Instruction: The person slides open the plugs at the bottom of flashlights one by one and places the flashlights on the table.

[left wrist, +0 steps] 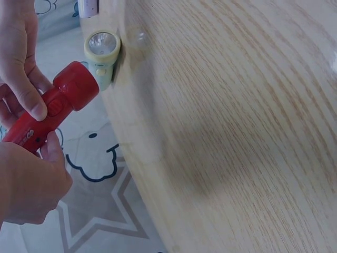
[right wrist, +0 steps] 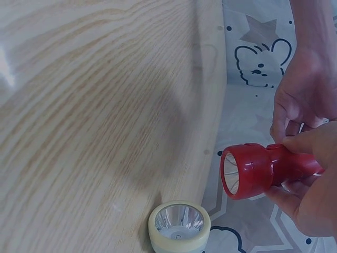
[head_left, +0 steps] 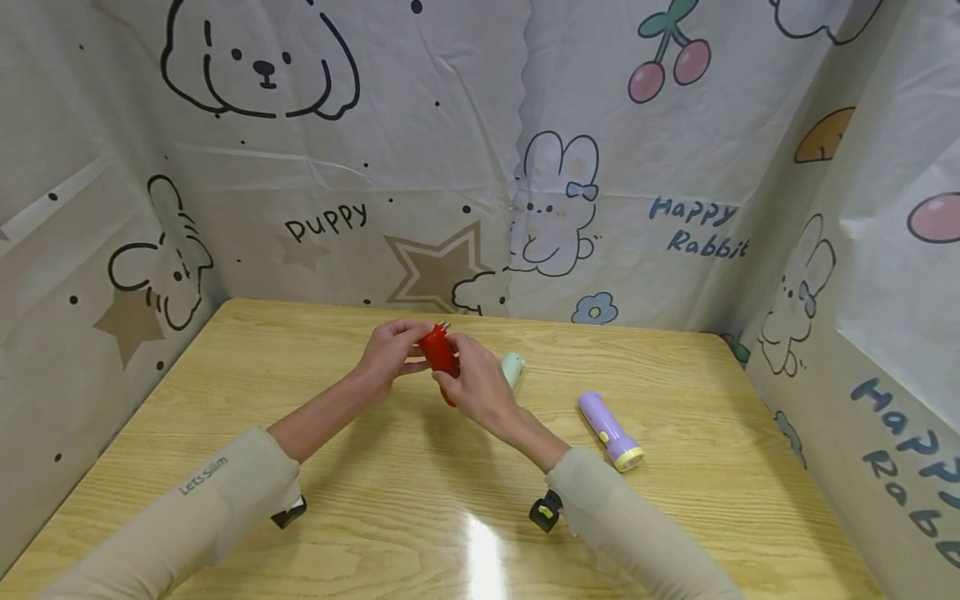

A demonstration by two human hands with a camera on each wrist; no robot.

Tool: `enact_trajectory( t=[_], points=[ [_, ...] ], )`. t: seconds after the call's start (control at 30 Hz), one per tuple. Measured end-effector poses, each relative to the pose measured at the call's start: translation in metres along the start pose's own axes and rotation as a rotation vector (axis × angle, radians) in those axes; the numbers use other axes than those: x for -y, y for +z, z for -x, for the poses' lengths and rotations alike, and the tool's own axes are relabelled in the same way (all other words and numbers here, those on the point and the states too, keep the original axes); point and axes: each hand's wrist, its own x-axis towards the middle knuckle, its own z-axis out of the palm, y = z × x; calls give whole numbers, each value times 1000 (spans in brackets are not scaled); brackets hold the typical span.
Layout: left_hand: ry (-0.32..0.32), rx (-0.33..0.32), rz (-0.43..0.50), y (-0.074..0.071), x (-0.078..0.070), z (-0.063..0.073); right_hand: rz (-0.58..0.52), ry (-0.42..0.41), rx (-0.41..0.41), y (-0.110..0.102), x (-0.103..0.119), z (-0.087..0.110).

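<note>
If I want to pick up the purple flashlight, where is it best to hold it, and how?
Probably at the middle of the purple flashlight, on its slim barrel, from above, thumb and fingers across the long sides. It lies on the table, uncovered, its barrel narrower than its yellow-rimmed head. The right hand is nearer but holds the red flashlight.
</note>
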Motion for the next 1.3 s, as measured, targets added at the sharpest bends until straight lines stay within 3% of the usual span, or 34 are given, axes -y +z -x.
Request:
enact_trajectory(
  t=[1.3],
  points=[
    [-53,7,-25,0,-2,2,-5,22,39,-1,0,0]
  ],
)
